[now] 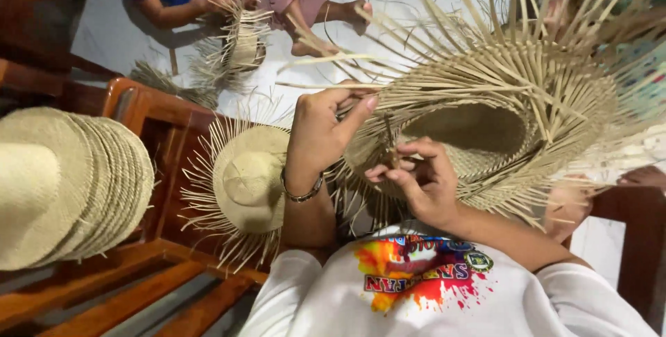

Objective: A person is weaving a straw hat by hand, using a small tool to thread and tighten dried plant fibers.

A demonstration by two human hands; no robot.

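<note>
A stack of finished straw hats [66, 184] sits beside an unfinished fringed hat [250, 181] on the wooden bench [149, 278].

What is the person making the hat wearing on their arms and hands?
Both hands are bare, with no gloves or rings that I can see. The left hand has a thin dark metal bracelet on its wrist. The right hand has a bare wrist. Both arms come out of short white sleeves.

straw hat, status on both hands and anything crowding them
Left hand pinching strands at the straw hat brim. Right hand gripping the brim edge below. Loose strands fan out around; nothing blocking.
</note>
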